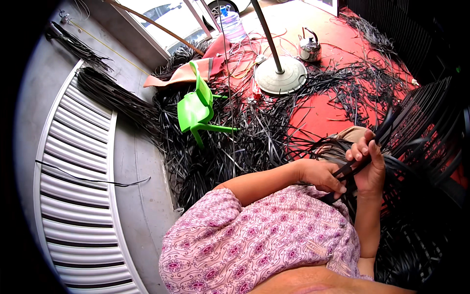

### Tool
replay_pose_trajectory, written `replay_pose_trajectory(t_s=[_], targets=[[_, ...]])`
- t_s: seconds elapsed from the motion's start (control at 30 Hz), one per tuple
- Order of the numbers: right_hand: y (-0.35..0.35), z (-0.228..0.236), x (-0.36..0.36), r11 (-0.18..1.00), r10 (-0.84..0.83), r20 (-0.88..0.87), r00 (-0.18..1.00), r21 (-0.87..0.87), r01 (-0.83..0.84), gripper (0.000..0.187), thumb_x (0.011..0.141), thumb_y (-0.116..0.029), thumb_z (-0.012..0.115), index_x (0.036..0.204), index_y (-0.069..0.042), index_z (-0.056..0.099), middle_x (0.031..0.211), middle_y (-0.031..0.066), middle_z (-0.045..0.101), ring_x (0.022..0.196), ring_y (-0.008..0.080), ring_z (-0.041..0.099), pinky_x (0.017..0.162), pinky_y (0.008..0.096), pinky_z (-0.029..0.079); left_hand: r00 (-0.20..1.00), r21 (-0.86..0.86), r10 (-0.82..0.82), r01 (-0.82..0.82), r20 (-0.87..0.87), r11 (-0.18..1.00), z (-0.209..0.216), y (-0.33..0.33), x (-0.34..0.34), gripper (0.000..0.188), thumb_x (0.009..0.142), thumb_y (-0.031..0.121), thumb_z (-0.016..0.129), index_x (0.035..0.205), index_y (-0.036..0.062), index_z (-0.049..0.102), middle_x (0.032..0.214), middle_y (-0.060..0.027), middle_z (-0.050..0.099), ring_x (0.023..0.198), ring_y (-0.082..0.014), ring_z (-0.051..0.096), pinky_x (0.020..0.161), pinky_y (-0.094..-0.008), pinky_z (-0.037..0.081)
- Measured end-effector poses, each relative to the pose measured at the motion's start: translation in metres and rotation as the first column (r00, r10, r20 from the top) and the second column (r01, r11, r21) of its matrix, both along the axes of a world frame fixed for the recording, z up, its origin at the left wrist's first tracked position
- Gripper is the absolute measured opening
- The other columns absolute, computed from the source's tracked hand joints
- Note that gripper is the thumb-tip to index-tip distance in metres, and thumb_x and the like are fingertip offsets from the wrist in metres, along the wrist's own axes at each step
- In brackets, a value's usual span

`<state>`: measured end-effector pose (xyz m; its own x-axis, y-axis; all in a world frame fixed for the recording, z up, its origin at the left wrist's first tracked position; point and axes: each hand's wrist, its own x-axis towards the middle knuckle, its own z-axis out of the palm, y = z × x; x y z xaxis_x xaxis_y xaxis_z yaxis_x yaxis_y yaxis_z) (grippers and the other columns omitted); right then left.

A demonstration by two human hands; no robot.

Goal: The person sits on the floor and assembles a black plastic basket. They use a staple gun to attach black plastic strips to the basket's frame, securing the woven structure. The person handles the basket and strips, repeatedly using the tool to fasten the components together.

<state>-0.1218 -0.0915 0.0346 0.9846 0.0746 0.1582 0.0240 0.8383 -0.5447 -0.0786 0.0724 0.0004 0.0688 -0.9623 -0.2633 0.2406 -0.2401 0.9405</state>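
A flat black strip (348,171) runs slantwise between my two hands at the right of the view. My left hand (317,174) is closed on its lower end, thumb and fingers pressed together. Higher up, my right hand (371,171) has its palm turned up and its fingers curled around the same strip. Beyond the right hand, many long black strips (421,115) fan out toward the dark right edge, where detail is lost. More loose strips lie just past my left wrist, beside a beige patch (353,133) that I cannot make out.
Tangled black strips (235,147) cover much of the red floor (311,115). A green plastic chair (193,112) stands among them. Farther off are a round white stand base (269,81) with a pole, a metal kettle (309,50) and a water jug (232,25). A white slatted frame (81,196) is at left.
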Motion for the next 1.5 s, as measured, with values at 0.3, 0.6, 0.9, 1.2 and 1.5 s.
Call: replay_pose_trajectory(t_s=[0.3,0.6,0.9,1.2,1.5], targets=[[-0.015,0.014,0.011,0.807,-0.474,0.027,0.88,-0.387,0.446,0.031,0.098,-0.015,0.056,0.126,-0.001,0.056,0.08,0.0027,0.059,0.068,0.012,0.059,0.061,0.026,0.051,0.892,-0.087,0.407,-0.429,-0.196,0.899,0.004,-0.008,-0.014,0.027,0.098,0.032,0.057,0.1,0.0056,0.064,0.071,0.0059,0.049,0.056,-0.003,0.037,0.048,-0.0204,0.025],[-0.03,-0.007,0.017,0.85,-0.418,0.07,0.906,-0.322,0.417,0.041,0.097,-0.014,0.058,0.133,0.002,0.048,0.091,0.0103,0.069,0.076,0.017,0.067,0.069,0.0312,0.056,0.888,-0.017,0.438,-0.445,-0.139,0.896,-0.016,-0.015,-0.007,0.041,0.102,0.037,0.045,0.086,0.002,0.062,0.054,0.0044,0.039,0.047,-0.0057,0.031,0.047,-0.0236,0.023],[-0.033,0.009,0.014,0.932,-0.312,0.051,0.949,-0.178,0.316,0.038,0.099,-0.014,0.053,0.135,-0.003,0.051,0.105,0.0148,0.07,0.09,0.0217,0.069,0.081,0.0355,0.056,0.905,-0.045,0.425,-0.425,-0.023,0.904,-0.022,-0.009,-0.004,0.043,0.103,0.037,0.043,0.088,0.002,0.063,0.054,0.0058,0.036,0.048,-0.0051,0.029,0.047,-0.0238,0.022],[-0.026,0.007,0.012,0.902,-0.361,-0.022,0.932,-0.26,0.344,0.038,0.099,-0.018,0.055,0.133,-0.003,0.052,0.105,0.0134,0.07,0.087,0.0213,0.069,0.079,0.035,0.056,0.349,-0.611,0.687,-0.314,0.638,0.727,0.01,-0.022,0.037,0.039,0.097,0.023,0.06,0.127,0.0001,0.054,0.108,-0.0046,0.057,0.095,-0.0122,0.055,0.088,-0.0289,0.046],[-0.005,0.009,-0.001,0.882,-0.271,0.007,0.963,-0.398,0.251,0.024,0.096,-0.019,0.058,0.11,0.0,0.064,0.095,0.0121,0.071,0.079,0.0186,0.07,0.073,0.0312,0.058,0.389,-0.728,0.813,-0.381,0.433,0.57,0.084,-0.053,0.063,0.051,0.077,0.006,0.076,0.126,0.0078,0.063,0.091,-0.0026,0.057,0.067,-0.0051,0.05,0.06,-0.021,0.043]])
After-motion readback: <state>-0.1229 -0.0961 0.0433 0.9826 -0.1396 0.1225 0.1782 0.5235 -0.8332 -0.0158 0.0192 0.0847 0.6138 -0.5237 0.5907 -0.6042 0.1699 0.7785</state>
